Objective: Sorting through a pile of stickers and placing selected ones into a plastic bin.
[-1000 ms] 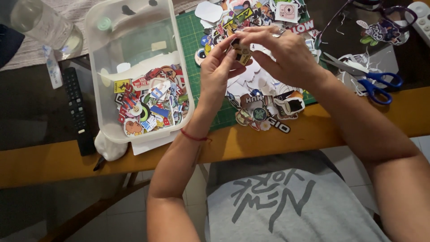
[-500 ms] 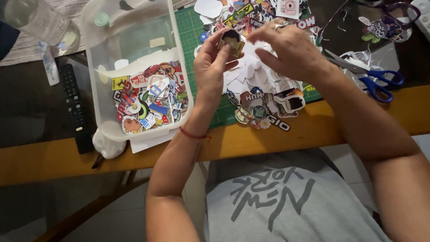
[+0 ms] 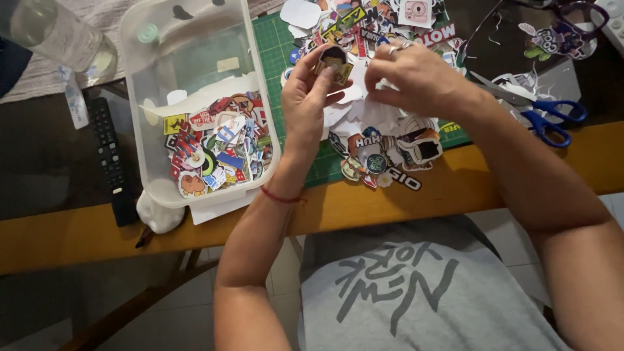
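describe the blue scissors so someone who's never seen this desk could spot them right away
Start at the green cutting mat heaped with stickers, then look past its right edge. The scissors lie among white paper scraps near the wooden table edge; their bright blue loop handles are unlike anything nearby.

**One head-worn camera, looking steeply down at the desk edge**

There is a single view, taken from the person's head and aimed down and slightly forward. It looks over the grey shirt (image 3: pixel 416 292) at the bottom of the frame, along both forearms, to the left hand (image 3: pixel 312 91) and right hand (image 3: pixel 416 81) near the top centre. The camera sits close: the hands and the wooden table edge (image 3: pixel 65 240) fill the middle. The far side of the table runs along the top border, cutting off the plastic box (image 3: pixel 133 97) at upper left and the green cutting mat (image 3: pixel 276 52). Blue scissors (image 3: pixel 549 120) lie near the right edge. The floor shows below the table. With only one view, nothing is shared with another.
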